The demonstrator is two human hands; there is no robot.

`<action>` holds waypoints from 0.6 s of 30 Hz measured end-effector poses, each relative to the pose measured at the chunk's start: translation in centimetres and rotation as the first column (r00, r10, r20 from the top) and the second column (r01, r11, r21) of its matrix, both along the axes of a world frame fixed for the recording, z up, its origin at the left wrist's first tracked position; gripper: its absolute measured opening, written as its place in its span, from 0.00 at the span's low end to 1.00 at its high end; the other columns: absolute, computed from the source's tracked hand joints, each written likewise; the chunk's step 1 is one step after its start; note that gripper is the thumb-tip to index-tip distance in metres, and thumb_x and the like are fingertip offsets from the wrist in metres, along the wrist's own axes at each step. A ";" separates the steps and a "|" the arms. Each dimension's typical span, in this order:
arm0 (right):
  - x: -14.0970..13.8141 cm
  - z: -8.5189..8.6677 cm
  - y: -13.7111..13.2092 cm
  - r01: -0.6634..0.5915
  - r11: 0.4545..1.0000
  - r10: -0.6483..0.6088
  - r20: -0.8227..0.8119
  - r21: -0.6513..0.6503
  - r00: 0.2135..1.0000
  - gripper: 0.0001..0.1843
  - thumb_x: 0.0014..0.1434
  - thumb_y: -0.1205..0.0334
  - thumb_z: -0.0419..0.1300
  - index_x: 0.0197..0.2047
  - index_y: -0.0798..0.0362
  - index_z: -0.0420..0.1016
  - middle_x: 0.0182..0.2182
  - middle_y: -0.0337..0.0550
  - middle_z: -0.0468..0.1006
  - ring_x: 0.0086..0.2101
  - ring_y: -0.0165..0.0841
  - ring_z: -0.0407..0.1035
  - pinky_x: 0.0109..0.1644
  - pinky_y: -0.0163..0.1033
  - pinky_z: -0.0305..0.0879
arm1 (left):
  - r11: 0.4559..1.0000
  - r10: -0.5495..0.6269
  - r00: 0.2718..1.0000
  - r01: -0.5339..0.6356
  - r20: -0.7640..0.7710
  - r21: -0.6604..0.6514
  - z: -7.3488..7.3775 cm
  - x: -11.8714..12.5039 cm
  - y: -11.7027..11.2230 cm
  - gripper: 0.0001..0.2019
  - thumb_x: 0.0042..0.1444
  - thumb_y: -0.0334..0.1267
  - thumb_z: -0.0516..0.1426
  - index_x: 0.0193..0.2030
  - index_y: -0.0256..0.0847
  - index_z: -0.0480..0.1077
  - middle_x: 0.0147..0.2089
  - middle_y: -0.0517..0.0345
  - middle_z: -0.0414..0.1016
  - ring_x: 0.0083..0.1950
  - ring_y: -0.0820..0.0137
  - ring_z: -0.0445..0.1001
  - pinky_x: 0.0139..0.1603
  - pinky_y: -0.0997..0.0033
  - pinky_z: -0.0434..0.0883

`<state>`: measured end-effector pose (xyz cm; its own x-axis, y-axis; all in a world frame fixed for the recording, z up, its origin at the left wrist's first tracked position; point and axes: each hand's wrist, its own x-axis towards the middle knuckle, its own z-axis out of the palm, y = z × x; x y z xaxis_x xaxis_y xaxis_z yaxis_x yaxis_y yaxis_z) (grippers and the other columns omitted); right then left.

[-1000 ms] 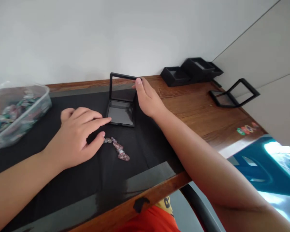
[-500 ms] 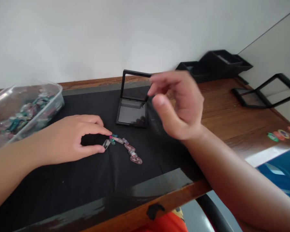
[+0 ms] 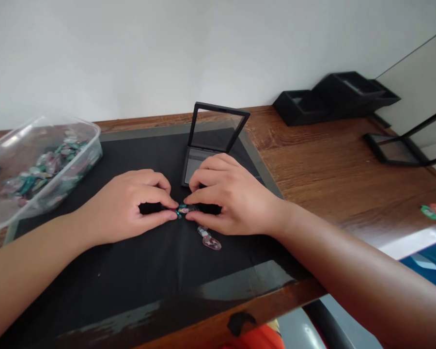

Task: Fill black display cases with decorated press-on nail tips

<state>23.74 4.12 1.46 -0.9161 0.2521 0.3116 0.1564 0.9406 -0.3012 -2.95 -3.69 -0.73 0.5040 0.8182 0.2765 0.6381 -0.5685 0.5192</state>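
Note:
A short strand of shiny beads (image 3: 183, 210), clear, pink and teal, lies on the black mat (image 3: 141, 281). My left hand (image 3: 138, 206) pinches its left end between thumb and forefinger. From the other side my right hand (image 3: 232, 198) grips the strand close by, thumb and forefinger closed on it. Fingertips of both hands nearly meet, with a bit of teal and purple showing between them. Past my right thumb, a pinkish flat oval piece (image 3: 211, 243) at the strand's lower end rests on the mat. My right hand covers the strand's middle.
At left stands a clear plastic tub (image 3: 98, 135) holding many similar coloured pieces. An open black display frame (image 3: 194, 128) stands right behind my right hand. Black boxes (image 3: 301, 107), another open frame (image 3: 392, 148) and coloured discs (image 3: 429, 212) are at the right.
My right hand has come down from in front of the display frame to the strand and taken hold of it. My left hand stays at the left end, and the view has shifted slightly.

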 end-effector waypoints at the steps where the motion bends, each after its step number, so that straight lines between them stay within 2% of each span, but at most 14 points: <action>1: 0.0 0.0 0.0 0.002 1.000 -0.002 0.002 -0.005 1.000 0.11 0.72 0.54 0.68 0.42 0.50 0.89 0.40 0.43 0.84 0.43 0.39 0.71 0.53 0.49 0.58 | 1.000 -0.007 1.000 0.007 0.004 0.007 0.0 0.0 0.0 0.08 0.71 0.44 0.64 0.44 0.51 0.86 0.45 0.61 0.84 0.44 0.70 0.83 0.47 0.68 0.73; 6: 0.0 0.1 0.0 0.029 0.999 -0.028 0.029 -0.041 0.999 0.09 0.72 0.59 0.67 0.42 0.51 0.88 0.40 0.44 0.85 0.45 0.39 0.71 0.55 0.48 0.59 | 0.999 -0.040 0.999 0.040 0.010 0.005 -0.2 0.0 -0.2 0.09 0.72 0.44 0.62 0.43 0.47 0.84 0.43 0.60 0.82 0.42 0.70 0.81 0.46 0.69 0.72; 10: 0.1 0.3 -0.1 -0.004 0.994 0.008 0.036 -0.105 0.999 0.08 0.71 0.61 0.67 0.41 0.53 0.87 0.40 0.43 0.85 0.44 0.38 0.72 0.56 0.47 0.59 | 0.999 -0.048 0.999 0.048 -0.010 -0.023 0.0 0.2 0.0 0.10 0.72 0.43 0.61 0.40 0.45 0.80 0.42 0.60 0.82 0.41 0.70 0.80 0.44 0.68 0.71; 15: 0.2 0.6 0.0 -0.040 0.990 0.039 -0.008 -0.134 0.999 0.08 0.71 0.65 0.67 0.39 0.53 0.86 0.38 0.42 0.84 0.42 0.36 0.72 0.55 0.46 0.62 | 0.998 -0.057 0.998 0.057 0.010 -0.002 0.0 0.2 0.3 0.10 0.72 0.43 0.61 0.39 0.45 0.79 0.41 0.61 0.82 0.40 0.70 0.79 0.44 0.68 0.71; 18: 0.6 1.1 0.3 -0.040 0.988 0.032 -0.059 -0.147 0.998 0.09 0.74 0.64 0.65 0.40 0.54 0.84 0.39 0.43 0.85 0.42 0.35 0.74 0.55 0.45 0.65 | 0.997 -0.077 0.997 0.077 0.024 0.016 -0.1 -0.2 0.3 0.09 0.73 0.43 0.62 0.40 0.45 0.80 0.42 0.62 0.83 0.41 0.71 0.81 0.44 0.70 0.72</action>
